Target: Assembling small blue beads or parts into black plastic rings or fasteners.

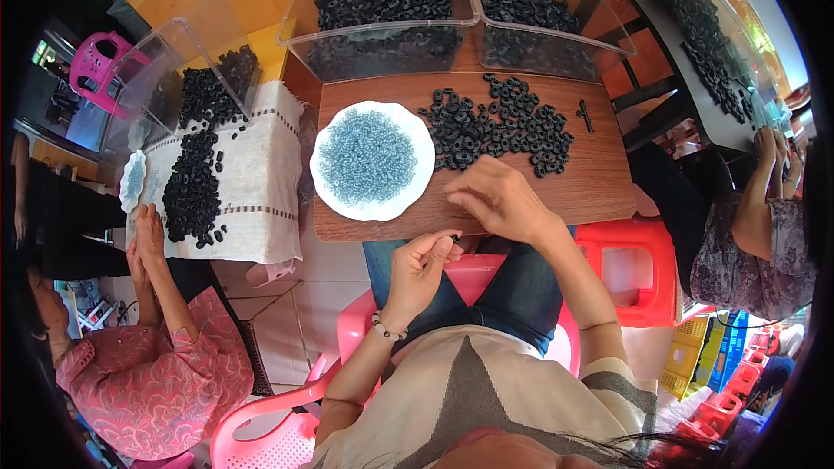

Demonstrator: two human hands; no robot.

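Observation:
My left hand (420,271) is held over my lap, just off the table's front edge. Its thumb and forefinger pinch a small black part (456,237), mostly covered by the fingertips. Over the table's front edge hovers my right hand (504,201), its fingers curled toward the thumb; whatever lies between them is too small to make out. A white scalloped plate (322,184) to the left carries a heap of tiny clear bluish pieces (368,156). Beyond my right hand, small black ring-like parts (473,128) are spread on the brown wooden table (599,182).
Two clear plastic bins (382,35) (556,48) full of black parts stand along the table's back. A dark stick-like piece (585,116) lies at the right. People work at tables on both sides; a red stool (627,234) stands at my right.

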